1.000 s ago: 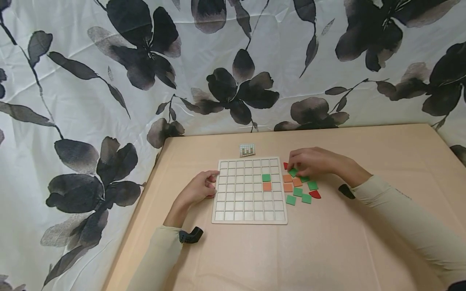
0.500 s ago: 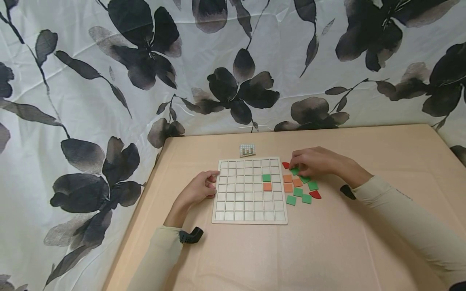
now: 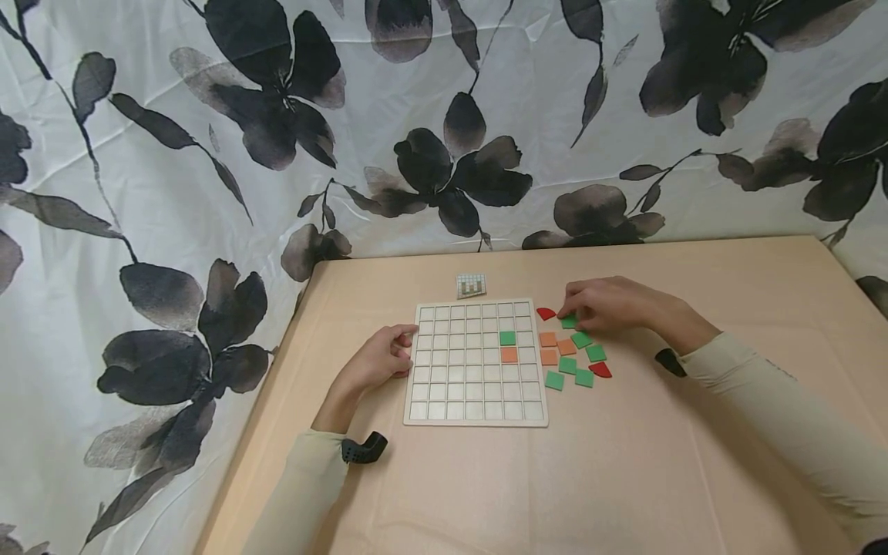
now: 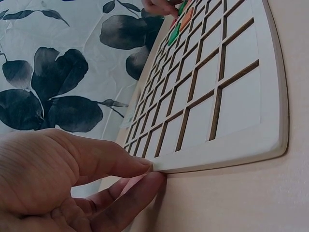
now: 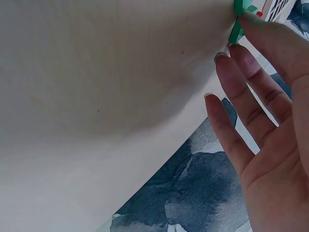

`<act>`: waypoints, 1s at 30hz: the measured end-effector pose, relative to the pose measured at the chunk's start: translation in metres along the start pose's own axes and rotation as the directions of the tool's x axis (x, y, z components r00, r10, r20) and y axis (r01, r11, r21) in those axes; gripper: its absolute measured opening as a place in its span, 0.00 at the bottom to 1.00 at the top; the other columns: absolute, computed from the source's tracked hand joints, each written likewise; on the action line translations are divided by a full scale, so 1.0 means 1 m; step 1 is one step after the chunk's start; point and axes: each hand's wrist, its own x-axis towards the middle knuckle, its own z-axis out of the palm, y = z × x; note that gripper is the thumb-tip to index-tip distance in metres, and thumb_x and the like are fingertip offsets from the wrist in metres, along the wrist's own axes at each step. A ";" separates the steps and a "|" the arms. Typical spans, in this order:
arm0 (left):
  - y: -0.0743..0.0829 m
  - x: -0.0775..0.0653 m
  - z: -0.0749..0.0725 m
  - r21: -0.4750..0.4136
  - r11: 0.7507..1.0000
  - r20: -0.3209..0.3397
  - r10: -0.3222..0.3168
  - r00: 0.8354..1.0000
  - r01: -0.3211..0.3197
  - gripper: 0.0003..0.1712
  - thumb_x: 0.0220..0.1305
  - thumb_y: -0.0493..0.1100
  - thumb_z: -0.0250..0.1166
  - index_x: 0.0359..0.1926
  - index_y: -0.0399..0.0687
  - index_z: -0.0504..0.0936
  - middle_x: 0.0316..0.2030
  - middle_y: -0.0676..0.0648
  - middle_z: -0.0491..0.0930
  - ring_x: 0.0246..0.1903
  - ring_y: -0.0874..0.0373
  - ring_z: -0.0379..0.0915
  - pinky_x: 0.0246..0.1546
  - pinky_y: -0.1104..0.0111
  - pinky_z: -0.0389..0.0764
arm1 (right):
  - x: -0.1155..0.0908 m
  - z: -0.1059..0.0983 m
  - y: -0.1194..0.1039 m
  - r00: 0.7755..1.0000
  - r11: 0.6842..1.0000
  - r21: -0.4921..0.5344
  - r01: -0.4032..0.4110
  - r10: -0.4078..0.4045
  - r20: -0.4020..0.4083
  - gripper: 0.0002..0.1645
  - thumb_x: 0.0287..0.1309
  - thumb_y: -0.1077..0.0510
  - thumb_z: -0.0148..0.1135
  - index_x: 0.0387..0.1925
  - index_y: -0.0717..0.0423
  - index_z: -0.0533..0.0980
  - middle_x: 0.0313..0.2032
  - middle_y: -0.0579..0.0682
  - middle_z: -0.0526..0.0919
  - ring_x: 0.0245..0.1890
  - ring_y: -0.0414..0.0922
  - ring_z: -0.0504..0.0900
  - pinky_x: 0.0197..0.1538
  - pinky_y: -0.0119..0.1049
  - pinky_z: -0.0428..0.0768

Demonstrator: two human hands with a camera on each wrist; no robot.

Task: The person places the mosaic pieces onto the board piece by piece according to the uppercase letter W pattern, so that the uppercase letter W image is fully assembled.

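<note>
A white square grid board [image 3: 475,393] lies flat on the table, with one green tile [image 3: 508,338] and one orange tile [image 3: 509,355] in its cells. My left hand [image 3: 375,357] is at the board's left edge. In the left wrist view its thumb [image 4: 137,164] and a finger pinch the rim of the board. My right hand [image 3: 610,302] is right of the board and pinches a green square tile [image 3: 569,321] between thumb and fingertips. In the right wrist view that tile [image 5: 235,31] shows at the fingertips, while the other fingers stay spread.
Right of the board lie several loose green tiles [image 3: 585,378], orange tiles [image 3: 549,357] and two red rounded pieces [image 3: 546,314]. A small card with a printed grid [image 3: 471,286] lies behind the board. A floral cloth [image 3: 416,92] hangs beyond the table's back edge.
My right hand has shifted slightly to the right with the green tile, away from the red piece at the back, which now shows more fully. The left hand has stayed at the board.
</note>
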 end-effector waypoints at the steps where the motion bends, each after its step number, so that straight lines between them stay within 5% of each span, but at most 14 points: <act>1: 0.000 0.000 0.000 -0.001 1.000 -0.001 0.001 1.000 -0.001 0.41 0.58 0.21 0.63 0.72 0.44 0.69 0.50 0.41 0.68 0.41 0.53 0.69 0.35 0.66 0.82 | 0.000 0.000 0.001 1.000 1.000 0.000 -0.001 0.001 -0.003 0.19 0.53 0.57 0.77 0.48 0.45 0.87 0.38 0.40 0.78 0.35 0.39 0.75 0.40 0.37 0.76; 30: 0.000 0.001 -0.001 0.029 1.000 0.005 0.005 1.000 -0.005 0.39 0.60 0.22 0.64 0.72 0.43 0.70 0.49 0.41 0.68 0.40 0.52 0.70 0.34 0.67 0.82 | 0.003 -0.002 0.003 1.000 1.000 -0.016 -0.001 0.000 -0.031 0.14 0.52 0.52 0.76 0.42 0.44 0.83 0.32 0.39 0.78 0.31 0.39 0.75 0.35 0.35 0.74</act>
